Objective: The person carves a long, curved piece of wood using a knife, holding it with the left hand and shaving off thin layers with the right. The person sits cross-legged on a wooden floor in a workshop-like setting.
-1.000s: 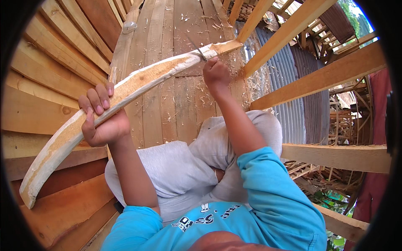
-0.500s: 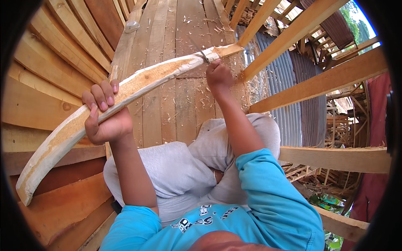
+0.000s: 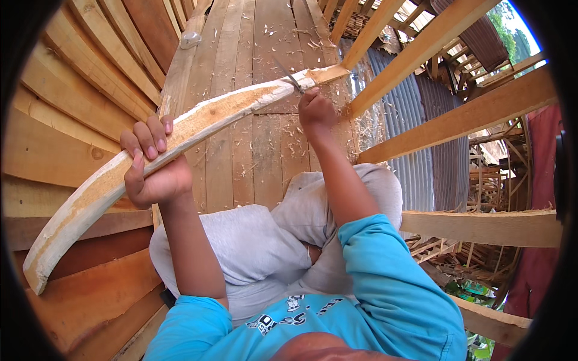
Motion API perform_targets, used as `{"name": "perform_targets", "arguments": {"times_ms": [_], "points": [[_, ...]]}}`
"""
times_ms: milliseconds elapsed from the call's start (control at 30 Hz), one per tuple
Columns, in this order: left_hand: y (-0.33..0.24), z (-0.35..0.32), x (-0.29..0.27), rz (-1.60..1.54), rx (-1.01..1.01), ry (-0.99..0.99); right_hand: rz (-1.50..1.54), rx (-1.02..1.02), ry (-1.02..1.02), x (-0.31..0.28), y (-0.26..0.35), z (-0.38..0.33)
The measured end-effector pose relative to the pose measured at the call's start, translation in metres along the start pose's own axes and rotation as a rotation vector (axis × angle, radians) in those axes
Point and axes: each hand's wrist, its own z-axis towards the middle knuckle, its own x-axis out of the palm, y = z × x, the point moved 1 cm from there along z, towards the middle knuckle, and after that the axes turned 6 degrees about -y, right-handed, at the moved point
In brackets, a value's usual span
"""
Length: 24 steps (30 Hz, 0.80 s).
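Observation:
A long pale piece of wood [image 3: 211, 111], partly stripped to white with tan patches, slants from the lower left up to the right. My left hand [image 3: 155, 161] is wrapped round it left of its middle, fingers over the top edge. Near the far right end, my right hand [image 3: 318, 111] is closed in a fist on the handle of a knife [image 3: 289, 75]. The thin dark blade lies across the wood there, pointing up and left; the handle is mostly hidden in my fist.
Wood shavings [image 3: 295, 141] are scattered over the plank floor [image 3: 220, 150]. A board wall [image 3: 66, 126] stands on the left. Slatted wooden railing [image 3: 457, 117] runs along the right, with corrugated metal sheets [image 3: 409, 138] beyond it. A small clear plastic object [image 3: 190, 40] lies at the far left.
The knife and my right hand have shifted very slightly to the right along the wood. My left hand keeps its grip, moving barely to the right.

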Motion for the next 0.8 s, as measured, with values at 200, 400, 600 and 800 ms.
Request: {"name": "perform_targets", "arguments": {"times_ms": [200,400,600,800], "points": [[-0.003,-0.002,-0.003,0.007,-0.005,-0.007,-0.013,-0.064,0.058,0.002,-0.009,0.000],[-0.003,0.002,-0.009,0.019,0.006,0.021,0.209,-0.319,0.268,-0.019,0.017,-0.019],[0.000,0.000,-0.004,-0.005,-0.001,0.019,0.239,0.189,0.255,0.004,-0.007,0.006],[-0.004,0.000,-0.004,0.018,0.020,0.020,0.330,0.247,0.424,-0.006,0.009,0.002]]}}
